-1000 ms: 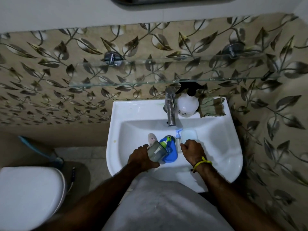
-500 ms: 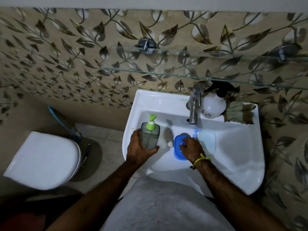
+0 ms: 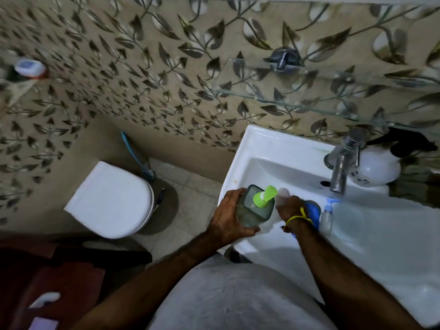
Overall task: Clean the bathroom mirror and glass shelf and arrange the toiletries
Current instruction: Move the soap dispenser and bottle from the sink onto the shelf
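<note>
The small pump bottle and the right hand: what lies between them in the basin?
In the head view, a blue container lies between the small pump bottle and the right hand.

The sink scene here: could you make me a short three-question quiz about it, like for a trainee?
1. True or false: the left hand grips the pump bottle with the green pump top.
2. Where does the white spray bottle stand?
A. on the glass shelf
B. on the sink rim beside the tap
C. on the toilet lid
3. Fill in: the right hand reaches into the basin next to a ____ coloured dish.

Key: 1 true; 2 B; 3 blue.
</note>
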The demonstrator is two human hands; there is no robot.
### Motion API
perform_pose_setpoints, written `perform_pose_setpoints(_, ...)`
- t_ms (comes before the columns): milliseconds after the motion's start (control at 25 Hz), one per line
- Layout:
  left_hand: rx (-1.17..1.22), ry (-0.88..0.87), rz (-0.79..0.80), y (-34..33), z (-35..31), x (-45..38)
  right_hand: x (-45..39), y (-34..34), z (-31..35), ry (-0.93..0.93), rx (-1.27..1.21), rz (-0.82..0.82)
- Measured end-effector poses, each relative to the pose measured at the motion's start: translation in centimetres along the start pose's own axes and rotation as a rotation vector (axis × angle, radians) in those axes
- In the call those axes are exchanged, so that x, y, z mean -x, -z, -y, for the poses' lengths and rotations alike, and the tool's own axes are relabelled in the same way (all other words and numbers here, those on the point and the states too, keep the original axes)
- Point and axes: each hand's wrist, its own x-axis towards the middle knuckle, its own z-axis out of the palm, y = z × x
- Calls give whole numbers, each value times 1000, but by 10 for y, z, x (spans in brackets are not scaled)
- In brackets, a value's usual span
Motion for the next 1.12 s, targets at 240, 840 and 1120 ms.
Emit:
perform_pose_setpoints(240, 32, 19, -5, 3, 8, -7, 8, -13, 1, 10, 12, 106)
perform_pose_setpoints(840, 219, -235, -395, 8, -80, -60, 113, 128, 25, 410, -543, -447)
perform_pose_setpoints(1120, 297, -348, -579, 52, -148, -70, 127, 188, 80, 634, -698, -552)
